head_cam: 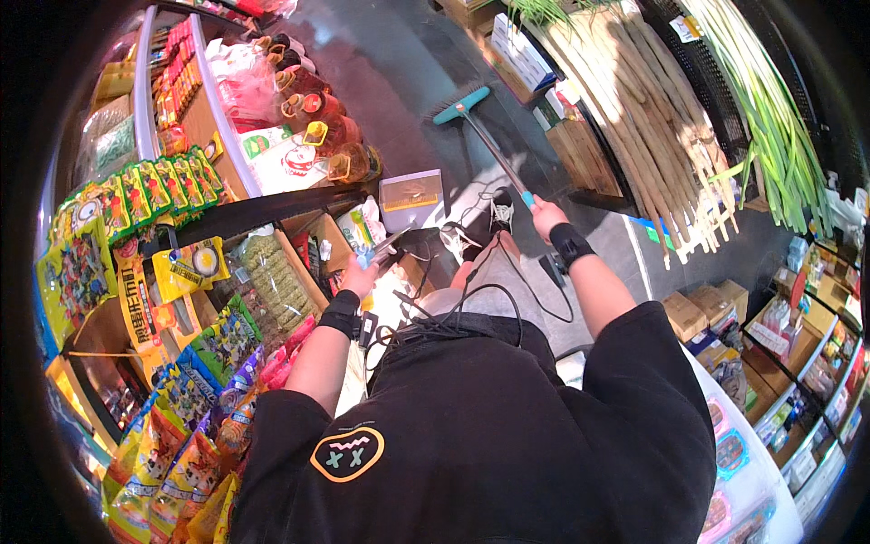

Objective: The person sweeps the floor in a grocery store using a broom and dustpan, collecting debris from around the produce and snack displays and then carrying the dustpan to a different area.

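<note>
My right hand (pixel 549 217) grips the teal end of a broom's grey pole (pixel 499 156). The teal broom head (pixel 462 107), with dark bristles, is on the dark tiled floor ahead of me. In my left hand (pixel 359 277) is a light-blue grip (pixel 366 257) on a grey shaft. That shaft points towards a grey dustpan (pixel 411 219) with a yellow comb strip; whether the two join is unclear. The dustpan lies left of my shoes (pixel 501 211), beside the shelf. Black bands circle both wrists, and dark cables hang across my lap.
Snack packets (pixel 146 194) fill the shelves at left. Bottles of amber liquid (pixel 350 162) line the shelf edge near the dustpan. At right, a rack holds long brown roots (pixel 632 115) and leeks (pixel 768 115) jutting out. Cardboard boxes (pixel 707 306) stand on the floor behind right.
</note>
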### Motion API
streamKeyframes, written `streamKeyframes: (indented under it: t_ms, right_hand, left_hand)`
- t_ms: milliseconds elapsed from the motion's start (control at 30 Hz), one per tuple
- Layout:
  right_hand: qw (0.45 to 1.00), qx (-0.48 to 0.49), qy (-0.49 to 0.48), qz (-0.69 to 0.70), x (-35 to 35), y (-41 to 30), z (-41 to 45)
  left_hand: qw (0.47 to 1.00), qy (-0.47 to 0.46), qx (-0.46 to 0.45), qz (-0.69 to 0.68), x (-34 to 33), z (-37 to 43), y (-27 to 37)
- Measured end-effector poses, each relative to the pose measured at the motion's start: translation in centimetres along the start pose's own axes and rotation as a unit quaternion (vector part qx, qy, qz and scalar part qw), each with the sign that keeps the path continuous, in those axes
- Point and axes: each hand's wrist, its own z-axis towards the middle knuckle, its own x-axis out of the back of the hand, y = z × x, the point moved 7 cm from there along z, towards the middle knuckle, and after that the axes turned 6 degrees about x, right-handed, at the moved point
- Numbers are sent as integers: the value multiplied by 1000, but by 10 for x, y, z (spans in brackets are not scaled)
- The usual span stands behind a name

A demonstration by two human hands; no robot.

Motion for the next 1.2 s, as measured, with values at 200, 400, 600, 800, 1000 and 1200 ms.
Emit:
streamKeyframes:
  t_ms: [200, 400, 600, 800, 1000, 1200]
  right_hand:
    - [999, 8, -22, -36, 15, 55, -92]
    - [987, -14, -64, -148, -18, 99, -55]
    - [999, 26, 3, -27, 5, -24, 35]
    - [998, 53, 20, -15, 36, 12, -49]
    - [998, -25, -35, -37, 20, 82, -103]
    - [996, 39, -41, -75, -4, 42, -14]
  left_hand:
    - [997, 5, 7, -76, 1, 3, -17]
    - [998, 28, 9, 47, 0, -20, 30]
    - [999, 42, -6, 26, 6, 17, -16]
    - [995, 22, -20, 99, -11, 15, 16]
    - [998, 23, -33, 43, -9, 8, 20]
    - [1000, -2, 20, 10, 1, 0, 14]
